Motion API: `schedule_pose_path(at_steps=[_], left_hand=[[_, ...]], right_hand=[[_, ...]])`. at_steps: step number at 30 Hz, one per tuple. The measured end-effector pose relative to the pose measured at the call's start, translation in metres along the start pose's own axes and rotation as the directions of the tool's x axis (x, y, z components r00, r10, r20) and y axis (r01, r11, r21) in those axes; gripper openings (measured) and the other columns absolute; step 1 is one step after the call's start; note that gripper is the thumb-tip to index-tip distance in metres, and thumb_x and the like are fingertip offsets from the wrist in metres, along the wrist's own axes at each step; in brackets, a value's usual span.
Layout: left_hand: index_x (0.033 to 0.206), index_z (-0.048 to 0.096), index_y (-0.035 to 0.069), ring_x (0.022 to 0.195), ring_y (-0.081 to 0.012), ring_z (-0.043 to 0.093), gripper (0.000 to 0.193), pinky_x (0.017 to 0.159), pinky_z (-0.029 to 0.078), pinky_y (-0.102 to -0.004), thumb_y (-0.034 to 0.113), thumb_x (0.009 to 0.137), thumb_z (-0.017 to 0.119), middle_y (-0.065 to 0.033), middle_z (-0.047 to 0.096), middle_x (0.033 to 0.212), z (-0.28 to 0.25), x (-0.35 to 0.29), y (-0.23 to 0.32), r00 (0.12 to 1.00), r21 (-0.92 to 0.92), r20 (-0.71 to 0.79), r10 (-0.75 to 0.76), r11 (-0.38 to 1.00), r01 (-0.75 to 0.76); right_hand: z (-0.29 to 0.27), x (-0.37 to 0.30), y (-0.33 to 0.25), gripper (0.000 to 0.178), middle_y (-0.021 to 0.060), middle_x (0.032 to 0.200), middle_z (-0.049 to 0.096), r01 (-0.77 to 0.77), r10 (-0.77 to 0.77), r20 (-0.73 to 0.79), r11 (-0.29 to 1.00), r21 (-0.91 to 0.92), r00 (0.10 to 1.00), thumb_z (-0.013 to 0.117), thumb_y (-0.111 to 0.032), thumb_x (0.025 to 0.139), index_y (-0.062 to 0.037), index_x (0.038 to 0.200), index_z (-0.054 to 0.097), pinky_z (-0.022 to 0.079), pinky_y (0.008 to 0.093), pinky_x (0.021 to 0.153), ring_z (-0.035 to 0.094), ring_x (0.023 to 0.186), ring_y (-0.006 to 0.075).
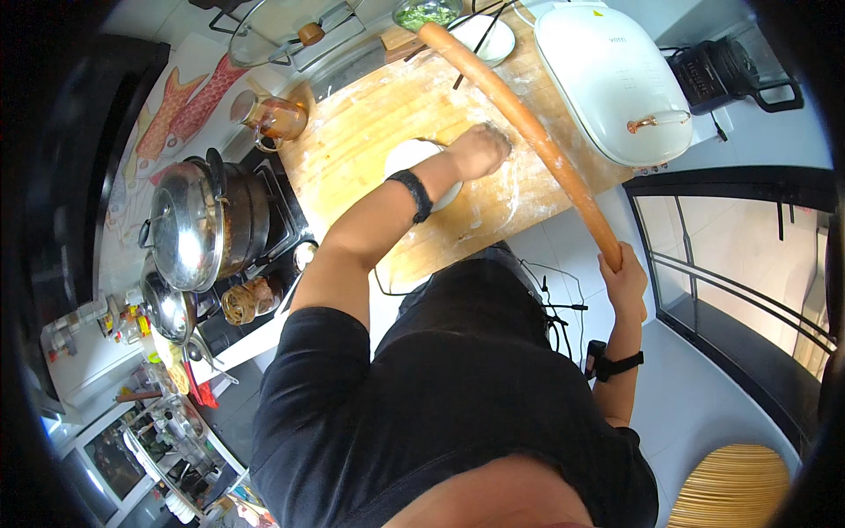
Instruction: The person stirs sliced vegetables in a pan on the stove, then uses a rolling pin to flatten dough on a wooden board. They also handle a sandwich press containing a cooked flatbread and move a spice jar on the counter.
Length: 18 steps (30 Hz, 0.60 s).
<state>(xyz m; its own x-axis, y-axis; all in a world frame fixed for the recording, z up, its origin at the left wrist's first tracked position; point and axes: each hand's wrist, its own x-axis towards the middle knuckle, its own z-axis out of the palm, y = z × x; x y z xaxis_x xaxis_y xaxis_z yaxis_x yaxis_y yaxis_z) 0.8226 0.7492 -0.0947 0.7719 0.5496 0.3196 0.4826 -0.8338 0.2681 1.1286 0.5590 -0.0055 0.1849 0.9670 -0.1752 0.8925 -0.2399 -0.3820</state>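
My right hand (623, 280) is wrapped round the near end of a long wooden rolling pin (539, 141). The pin slants up to the left, its far end above the back of the wooden board (343, 132). Over the board, my left hand (481, 151) is closed with its fingers curled in; what they hold, if anything, is hidden. Beneath that wrist lies a round white thing (410, 157), partly covered by my forearm; I cannot tell whether it is dough or a dish. White flour streaks the board around my left hand.
A cleaver (350, 72) lies at the board's back left, by a glass jug (271, 117). Behind are a bowl of chopped greens (427, 13) and a white plate (486, 40). A white appliance (607, 79) stands right; a lidded steel pot (189, 224) sits left. Cables (559, 308) hang below the board.
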Motion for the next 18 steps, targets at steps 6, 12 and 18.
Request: schedule_pose_path(at_steps=[6,12,18], left_hand=[[0.073,0.055,0.007,0.064,-0.0348,0.056,0.006,0.062,0.047,-0.0425,0.011,0.075,0.057,-0.0155,0.057,0.068,-0.056,-0.005,-0.041,0.916,-0.097,-0.247,-0.316,0.949,0.301],[0.114,0.059,0.011,0.106,-0.0322,0.053,0.039,0.096,0.040,-0.0395,0.015,0.075,0.063,-0.0141,0.056,0.116,-0.085,-0.088,-0.064,0.746,0.030,-0.082,-0.661,0.746,0.665],[0.127,0.051,0.016,0.108,-0.0310,0.051,0.065,0.094,0.040,-0.0369,0.028,0.068,0.075,-0.0128,0.057,0.112,-0.073,-0.088,-0.039,0.672,0.048,0.494,-0.552,0.789,0.612]], right_hand=[[-0.006,-0.004,0.020,0.037,0.0161,0.084,0.064,0.026,-0.021,-0.122,0.999,0.038,0.992,0.068,-0.029,0.078,-0.0089,0.107,0.056,0.048,0.0406,0.066,0.062,0.075,0.0354],[0.002,0.006,0.019,0.036,0.0138,0.084,0.064,0.088,-0.080,-0.116,0.994,0.065,0.990,0.068,-0.027,0.078,-0.0093,0.107,0.056,0.050,0.0377,0.067,0.064,0.075,0.0303],[-0.001,0.014,0.002,0.038,0.0150,0.083,0.064,0.090,-0.083,-0.077,0.992,0.093,0.994,0.069,-0.028,0.078,-0.0078,0.107,0.056,0.049,0.0375,0.065,0.063,0.074,0.0316]])
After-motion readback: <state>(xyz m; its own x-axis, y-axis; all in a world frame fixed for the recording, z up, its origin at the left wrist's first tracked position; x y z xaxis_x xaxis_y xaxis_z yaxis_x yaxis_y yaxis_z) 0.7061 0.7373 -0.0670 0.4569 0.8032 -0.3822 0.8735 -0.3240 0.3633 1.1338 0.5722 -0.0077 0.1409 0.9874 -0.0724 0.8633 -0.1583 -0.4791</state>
